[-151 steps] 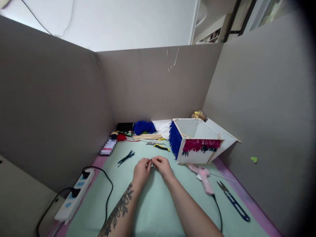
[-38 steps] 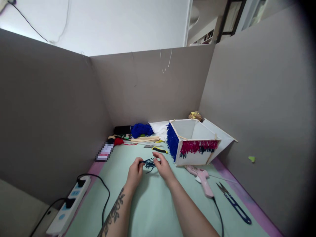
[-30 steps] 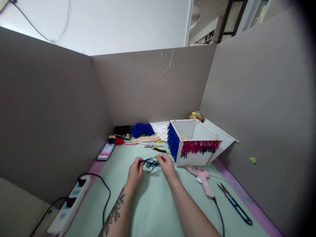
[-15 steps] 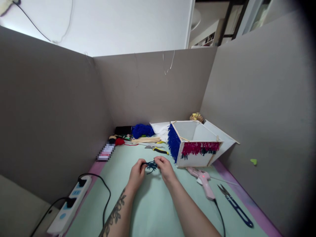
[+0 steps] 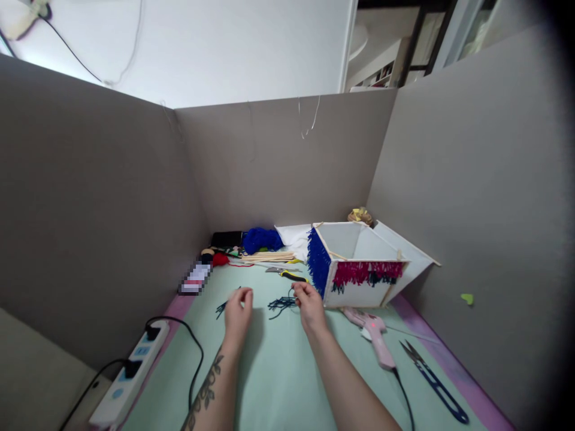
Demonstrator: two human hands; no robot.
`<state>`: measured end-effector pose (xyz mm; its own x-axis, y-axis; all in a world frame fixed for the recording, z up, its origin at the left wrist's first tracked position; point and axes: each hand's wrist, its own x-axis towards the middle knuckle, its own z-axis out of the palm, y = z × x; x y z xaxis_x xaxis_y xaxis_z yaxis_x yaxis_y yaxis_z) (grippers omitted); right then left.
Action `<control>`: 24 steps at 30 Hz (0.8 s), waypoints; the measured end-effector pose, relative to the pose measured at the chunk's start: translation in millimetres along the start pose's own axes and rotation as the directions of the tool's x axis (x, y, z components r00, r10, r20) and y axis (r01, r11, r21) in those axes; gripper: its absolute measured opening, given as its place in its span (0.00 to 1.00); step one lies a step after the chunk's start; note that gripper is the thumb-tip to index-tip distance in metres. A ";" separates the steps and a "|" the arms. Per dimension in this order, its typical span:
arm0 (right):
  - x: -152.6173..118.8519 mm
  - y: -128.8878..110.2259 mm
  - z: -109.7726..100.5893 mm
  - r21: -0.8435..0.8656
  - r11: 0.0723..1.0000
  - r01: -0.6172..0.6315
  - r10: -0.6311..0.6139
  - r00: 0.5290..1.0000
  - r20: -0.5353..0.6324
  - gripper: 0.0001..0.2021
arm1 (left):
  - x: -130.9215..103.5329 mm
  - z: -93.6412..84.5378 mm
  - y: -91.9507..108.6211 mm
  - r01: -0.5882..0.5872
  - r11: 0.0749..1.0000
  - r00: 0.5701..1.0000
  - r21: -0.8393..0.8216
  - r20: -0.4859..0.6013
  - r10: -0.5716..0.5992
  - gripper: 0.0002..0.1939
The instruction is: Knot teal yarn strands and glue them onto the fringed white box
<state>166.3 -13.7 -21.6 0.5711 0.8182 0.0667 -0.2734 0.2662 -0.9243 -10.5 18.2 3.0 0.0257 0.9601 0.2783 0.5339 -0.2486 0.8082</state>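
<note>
My right hand [image 5: 311,306] pinches the end of a loose bundle of dark teal yarn strands [image 5: 281,303]. The bundle spreads out to the left of its fingertips, low over the mat. A smaller bunch of the same dark strands [image 5: 220,309] pokes out on the far side of my left hand [image 5: 239,311], whose fingers are closed on it. Where they grip the bunch is partly hidden by the hand itself. Right of my right hand stands a white open box [image 5: 354,294] with a blue yarn fringe [image 5: 318,262] and a magenta-and-teal fringe [image 5: 366,273].
A pink glue gun [image 5: 376,338] and dark blue thread snips [image 5: 435,383] lie on the right. Behind are yellow-black pliers [image 5: 290,275], wooden sticks [image 5: 269,257] and blue yarn [image 5: 263,239]. A power strip [image 5: 132,377] and phone [image 5: 196,278] line the left edge. Grey partitions enclose the table.
My hands have moved apart. The single bundle held between them is now split, a smaller bunch going left with my left hand and the larger part staying with my right.
</note>
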 end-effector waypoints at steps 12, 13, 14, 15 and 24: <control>-31.5 -25.0 17.8 -0.203 0.953 0.223 -0.076 0.828 0.556 0.10 | -9.2 10.8 10.4 0.621 0.481 0.761 -0.618 0.622 -0.183 0.18; -33.2 -25.1 18.9 -0.183 0.965 0.187 -0.049 0.816 0.576 0.11 | -8.0 10.2 9.1 0.611 0.492 0.768 -0.620 0.614 -0.181 0.18; -34.4 -24.3 19.8 -0.167 0.976 0.141 -0.017 0.809 0.588 0.12 | -7.5 10.8 7.9 0.595 0.514 0.779 -0.618 0.601 -0.179 0.17; -35.0 -22.7 20.4 -0.153 0.984 0.092 0.016 0.807 0.590 0.14 | -7.5 12.3 6.9 0.570 0.550 0.794 -0.610 0.580 -0.179 0.17; -17.9 2.3 15.1 -0.086 0.991 -0.104 0.121 0.966 0.229 0.15 | -13.3 29.2 4.5 0.049 0.964 0.929 -0.260 0.365 0.052 0.15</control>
<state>143.7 -20.1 -19.3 0.3416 0.9390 0.0387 -0.2638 0.1353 -0.9550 16.3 8.0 -12.2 0.3604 0.9262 0.1109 0.2959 -0.2263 0.9280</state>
